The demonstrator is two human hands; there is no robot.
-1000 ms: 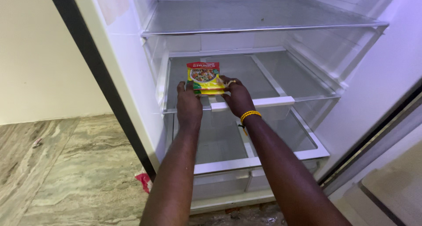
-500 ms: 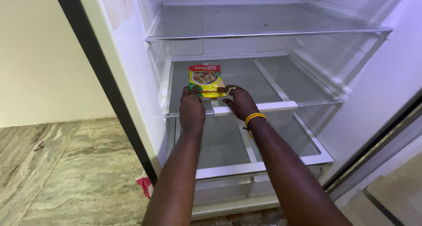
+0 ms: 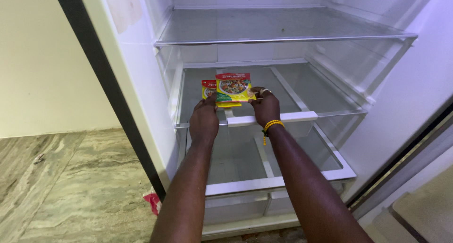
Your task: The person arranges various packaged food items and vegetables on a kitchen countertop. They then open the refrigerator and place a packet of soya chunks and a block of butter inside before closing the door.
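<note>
Two flat food packets lie on the middle glass shelf [image 3: 302, 89] of an open fridge. The top packet [image 3: 234, 86] is red and yellow with a picture of food; a second packet [image 3: 208, 89] sticks out to its left from underneath. My left hand [image 3: 204, 119] grips the left packet's near edge with its fingertips. My right hand [image 3: 265, 106] holds the top packet's right edge; it wears a ring, and a yellow bead bracelet [image 3: 272, 126] circles the wrist. Both arms reach in from below.
A bare glass shelf [image 3: 283, 25] sits above, another glass shelf [image 3: 325, 158] below, with clear drawers at the bottom. The fridge's dark door edge [image 3: 108, 92] runs down the left. A marble-patterned floor [image 3: 66, 186] lies left, with a small red scrap [image 3: 153, 203] by the fridge base.
Both hands have pushed the packets a little deeper onto the middle shelf. The lower packet now shows to the left of the top one.
</note>
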